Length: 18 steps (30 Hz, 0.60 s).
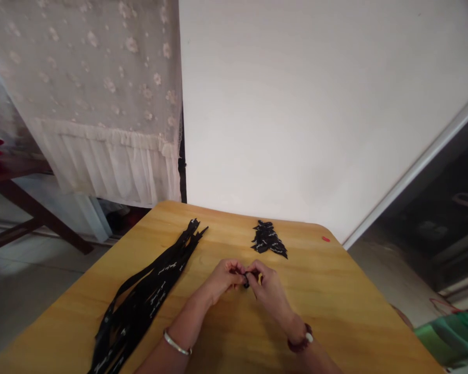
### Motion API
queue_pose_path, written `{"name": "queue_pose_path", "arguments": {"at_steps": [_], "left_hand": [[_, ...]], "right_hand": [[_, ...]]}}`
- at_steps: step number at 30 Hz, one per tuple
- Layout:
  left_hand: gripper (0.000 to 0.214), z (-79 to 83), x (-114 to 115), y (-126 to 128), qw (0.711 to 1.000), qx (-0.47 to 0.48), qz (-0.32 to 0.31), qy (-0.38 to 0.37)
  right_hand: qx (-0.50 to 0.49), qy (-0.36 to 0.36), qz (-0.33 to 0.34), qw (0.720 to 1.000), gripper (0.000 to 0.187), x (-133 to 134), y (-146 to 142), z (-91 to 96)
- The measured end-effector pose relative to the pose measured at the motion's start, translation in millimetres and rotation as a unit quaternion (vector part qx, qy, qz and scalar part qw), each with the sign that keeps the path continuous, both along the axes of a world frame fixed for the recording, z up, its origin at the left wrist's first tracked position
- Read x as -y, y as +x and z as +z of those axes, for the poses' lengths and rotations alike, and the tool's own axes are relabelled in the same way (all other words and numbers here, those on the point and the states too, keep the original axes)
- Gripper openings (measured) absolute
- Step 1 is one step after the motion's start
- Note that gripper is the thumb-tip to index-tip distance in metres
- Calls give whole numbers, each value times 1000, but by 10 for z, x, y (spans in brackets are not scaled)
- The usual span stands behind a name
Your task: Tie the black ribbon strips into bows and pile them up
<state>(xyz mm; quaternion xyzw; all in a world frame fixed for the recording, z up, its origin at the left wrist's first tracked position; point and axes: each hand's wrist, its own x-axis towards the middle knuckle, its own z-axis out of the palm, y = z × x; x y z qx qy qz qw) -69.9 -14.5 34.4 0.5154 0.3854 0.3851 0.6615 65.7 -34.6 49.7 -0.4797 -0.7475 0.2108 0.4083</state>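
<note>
My left hand (231, 275) and my right hand (262, 280) meet over the middle of the table, fingertips pinched together. Between them is a small looped piece of black ribbon (246, 280), mostly covered by the fingers. To the left lies a bundle of long black ribbons (152, 291) with white lettering, running from the near edge toward the back. Beyond my hands sits a small pile of short folded black ribbon pieces (267, 239), also white-lettered, with pointed ends.
The wooden table (327, 306) stands against a white panel (296, 104). A small red object (325, 239) lies near its back right corner. A lace curtain (113, 93) hangs at back left, beside dark wooden furniture legs (42, 223). Green material (452, 335) shows at lower right.
</note>
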Motion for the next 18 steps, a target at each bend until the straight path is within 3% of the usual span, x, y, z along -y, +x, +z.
{"name": "queue_pose_path", "arguments": {"at_steps": [3, 6, 9, 13, 18], "left_hand": [[14, -30, 1, 32, 1000, -4, 1, 8], [12, -89, 11, 90, 999, -42, -1, 20], [4, -163, 31, 161, 992, -89, 45, 73], [6, -235, 58, 241, 974, -123, 134, 135], [9, -272, 48, 295, 973, -119, 168, 107]], "right_hand": [[-49, -55, -9, 997, 11, -19, -1, -62], [-67, -63, -15, 996, 11, -26, 13, -154], [-67, -57, -29, 996, 10, -6, 13, -227], [-52, -23, -67, 996, 13, 44, -25, -249], [37, 74, -66, 994, 16, 92, -52, -234]]}}
